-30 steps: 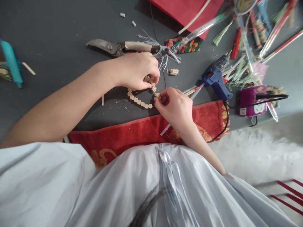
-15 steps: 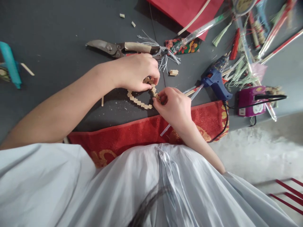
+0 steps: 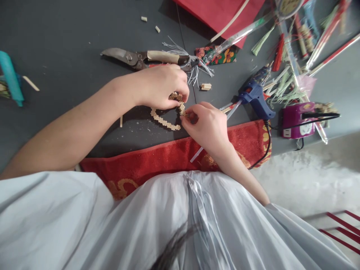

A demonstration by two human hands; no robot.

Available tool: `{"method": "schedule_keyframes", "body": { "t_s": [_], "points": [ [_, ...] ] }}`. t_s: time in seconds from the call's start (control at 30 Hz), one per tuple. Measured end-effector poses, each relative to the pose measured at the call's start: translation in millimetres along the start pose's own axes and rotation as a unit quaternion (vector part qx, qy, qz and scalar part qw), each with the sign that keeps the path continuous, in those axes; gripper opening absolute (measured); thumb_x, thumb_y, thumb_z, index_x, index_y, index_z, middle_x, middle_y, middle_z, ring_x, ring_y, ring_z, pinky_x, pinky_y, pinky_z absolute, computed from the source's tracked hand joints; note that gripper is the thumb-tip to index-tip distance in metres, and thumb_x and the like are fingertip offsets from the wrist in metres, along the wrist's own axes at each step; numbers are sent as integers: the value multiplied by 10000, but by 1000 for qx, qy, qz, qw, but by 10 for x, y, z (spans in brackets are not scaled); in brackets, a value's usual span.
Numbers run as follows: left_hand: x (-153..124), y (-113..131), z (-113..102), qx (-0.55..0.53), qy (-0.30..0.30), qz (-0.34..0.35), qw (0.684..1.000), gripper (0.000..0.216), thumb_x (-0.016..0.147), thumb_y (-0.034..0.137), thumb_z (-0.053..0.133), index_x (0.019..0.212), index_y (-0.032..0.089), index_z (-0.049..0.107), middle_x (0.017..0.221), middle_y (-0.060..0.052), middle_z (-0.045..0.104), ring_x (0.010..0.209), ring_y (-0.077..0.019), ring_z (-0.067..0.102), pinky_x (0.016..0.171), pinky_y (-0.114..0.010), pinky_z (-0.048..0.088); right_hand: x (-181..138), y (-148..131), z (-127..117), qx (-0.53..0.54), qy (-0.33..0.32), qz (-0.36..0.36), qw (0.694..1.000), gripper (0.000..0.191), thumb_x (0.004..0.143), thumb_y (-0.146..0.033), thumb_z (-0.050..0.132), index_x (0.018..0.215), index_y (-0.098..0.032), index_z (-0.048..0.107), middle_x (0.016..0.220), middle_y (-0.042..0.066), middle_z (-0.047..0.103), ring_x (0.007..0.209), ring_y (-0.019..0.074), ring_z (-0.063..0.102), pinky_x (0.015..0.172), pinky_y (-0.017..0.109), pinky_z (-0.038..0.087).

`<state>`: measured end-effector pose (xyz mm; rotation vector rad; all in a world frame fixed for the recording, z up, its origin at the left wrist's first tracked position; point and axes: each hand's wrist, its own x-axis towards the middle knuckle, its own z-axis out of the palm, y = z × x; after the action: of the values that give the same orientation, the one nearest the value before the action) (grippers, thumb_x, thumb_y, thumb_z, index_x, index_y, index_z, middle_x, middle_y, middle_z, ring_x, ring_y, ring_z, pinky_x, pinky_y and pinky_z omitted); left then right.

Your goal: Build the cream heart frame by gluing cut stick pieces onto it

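A curved chain of small pale flower-shaped pieces (image 3: 165,122) lies on the dark table in a loop that does not close at the lower right. My left hand (image 3: 168,86) comes over its top, thumb and fingers pinching the chain. At the chain's right side my right hand (image 3: 206,122) is closed, thumb and fingertip pressed together by the chain's end. What sits between those right fingertips is too small to make out. Pruning shears (image 3: 140,58) rest just beyond my left hand. A short bundle of pale sticks (image 3: 206,86) lies above my right hand.
A red towel (image 3: 157,155) runs along the table's near edge. To the right are a blue glue gun (image 3: 257,98), its black cord, and a purple box (image 3: 298,120). Tassels, clear tubes and a red sheet (image 3: 219,17) fill the far right. A teal object (image 3: 11,77) is at far left.
My right hand has shifted very slightly up and to the left beside the chain. My left hand keeps its place on the chain.
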<state>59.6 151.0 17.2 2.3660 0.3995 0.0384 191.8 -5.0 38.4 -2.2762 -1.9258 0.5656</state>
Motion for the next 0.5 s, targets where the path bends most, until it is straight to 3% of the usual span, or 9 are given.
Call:
{"method": "schedule_keyframes", "body": {
  "t_s": [0.23,0.5],
  "points": [
    [-8,12,-30,8,-23,-2,1000,92,775,341,721,835,288,765,942,-37,729,1023,-230,593,1064,-448,425,29,-14,-9,7,-9,3,1000,149,856,-259,602,853,-180,729,837,60,718,772,210,635,667,299,392],
    [-35,-57,5,22,10,51,998,132,765,350,662,820,301,771,876,-34,712,994,-257,631,997,-429,461,51,-40,-34,0,-31,14,999,150,863,-267,600,848,-180,721,848,64,724,797,217,645,678,298,397]
  ]
}}
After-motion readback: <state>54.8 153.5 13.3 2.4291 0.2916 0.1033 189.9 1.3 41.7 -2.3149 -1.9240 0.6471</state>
